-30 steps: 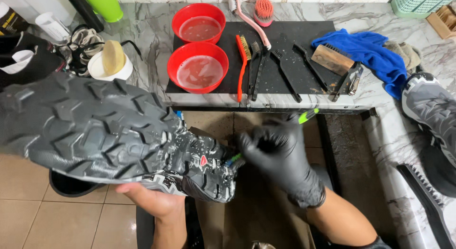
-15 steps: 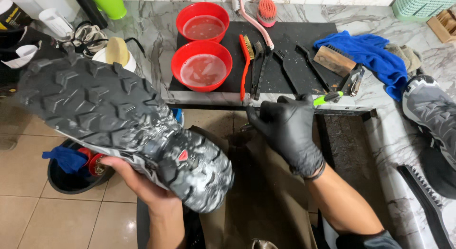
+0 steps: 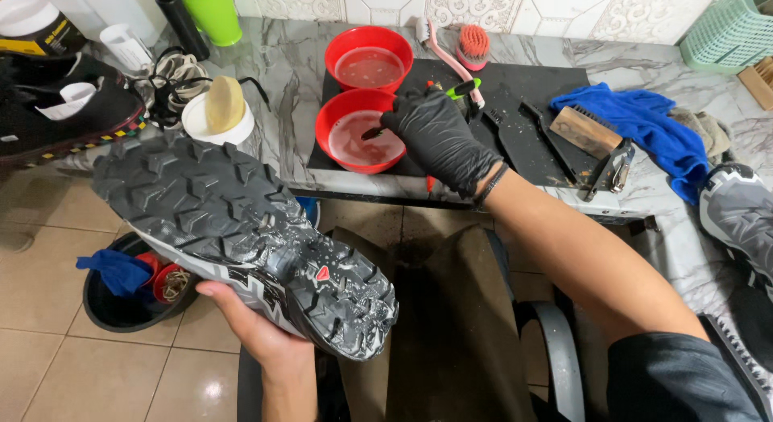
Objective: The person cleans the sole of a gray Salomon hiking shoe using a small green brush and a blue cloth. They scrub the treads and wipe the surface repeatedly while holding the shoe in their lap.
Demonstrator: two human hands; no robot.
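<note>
Two hands: left hand [image 3: 258, 329] cups stiff, wet shoe [image 3: 241, 241] midsole; gloved right hand [image 3: 439, 136] pinches light brush [image 3: 451, 92] over near bowl [image 3: 358, 136]

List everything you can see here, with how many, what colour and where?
lugged rubber-soled shoe: one, grey-black, sole up in left hand
small green-handled brush: one, in right hand, tip dipped in near bowl
round plastic bowls: two, red, on black mat
black rubber mat: one, on marble counter
folded cloth: one, blue, counter right
round bucket: one, black, on floor
left hand: bare, under shoe
right hand: black glove, fingers around brush
</note>
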